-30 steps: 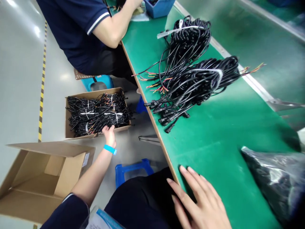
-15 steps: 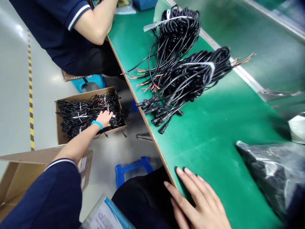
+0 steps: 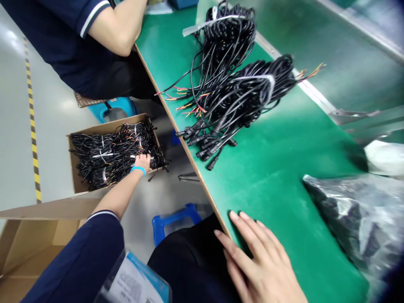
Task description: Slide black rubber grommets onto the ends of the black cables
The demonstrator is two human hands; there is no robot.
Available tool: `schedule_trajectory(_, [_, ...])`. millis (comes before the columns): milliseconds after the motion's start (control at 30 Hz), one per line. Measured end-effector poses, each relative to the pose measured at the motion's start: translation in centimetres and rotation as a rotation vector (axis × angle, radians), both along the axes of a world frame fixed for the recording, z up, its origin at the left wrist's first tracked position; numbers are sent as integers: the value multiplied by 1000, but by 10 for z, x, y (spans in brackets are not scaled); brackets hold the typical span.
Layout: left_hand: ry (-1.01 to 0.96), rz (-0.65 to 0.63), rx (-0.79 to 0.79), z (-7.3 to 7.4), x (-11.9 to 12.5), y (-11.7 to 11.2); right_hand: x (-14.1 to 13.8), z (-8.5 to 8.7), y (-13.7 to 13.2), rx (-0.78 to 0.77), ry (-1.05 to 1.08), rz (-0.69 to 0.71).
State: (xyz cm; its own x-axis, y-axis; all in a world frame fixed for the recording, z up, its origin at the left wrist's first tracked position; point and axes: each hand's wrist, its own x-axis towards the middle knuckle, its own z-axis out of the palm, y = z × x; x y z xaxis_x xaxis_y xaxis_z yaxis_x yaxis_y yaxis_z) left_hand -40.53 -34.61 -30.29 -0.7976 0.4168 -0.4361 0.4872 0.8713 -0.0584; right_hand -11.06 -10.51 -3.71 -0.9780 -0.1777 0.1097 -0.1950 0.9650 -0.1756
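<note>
My left hand (image 3: pixel 143 163), with a blue band at the wrist, reaches down into a cardboard box (image 3: pixel 73 168) of black cable bundles. Its fingers curl over a cable bundle (image 3: pixel 156 159) at the box's near right side, close to a white tie; the fingertips are hidden among the cables. My right hand (image 3: pixel 263 261) rests open on the near edge of the green table (image 3: pixel 268 189), fingers stretched out and holding nothing. Farther up the table lie two tied bundles of black cable, one (image 3: pixel 230 38) behind the other (image 3: pixel 252 92), with bare coloured wire ends and black connectors.
A plastic bag (image 3: pixel 353 219) of dark contents lies at the table's right. An open cardboard box (image 3: pixel 31 248) stands on the floor at lower left. A blue stool (image 3: pixel 176 219) is under the table edge. A co-worker's arm (image 3: pixel 116 29) rests at the far end.
My left hand has moved slightly right within the box, and its fingers have bent down over the cables. My right hand stays on the table edge. The whole view has shifted a little.
</note>
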Motion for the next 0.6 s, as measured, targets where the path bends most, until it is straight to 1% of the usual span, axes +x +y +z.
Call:
schedule_trajectory(100, [-14,-13,-8,7,-4,-16,1,1,-4,-59,22,-41])
schedule_trajectory(200, [-3,-5,-28,11,-4,-26,1,2,-4,-71,31,-51])
schedule_trajectory(267, [26,26,-53,12,4,-30,0,3,-4,-75,25,-49])
schedule_trajectory(333, [68,99,-102,15,18,-39,0,3,-4,-81,20,-48])
schedule_trajectory(433, [91,207,-187,26,37,-69,0,3,-4,-87,23,-60])
schedule_trajectory(500, [74,200,-204,38,42,-94,0,2,-4,-87,19,-63])
schedule_trajectory(600, [98,163,-190,56,36,-123,0,1,-4,-83,21,-64])
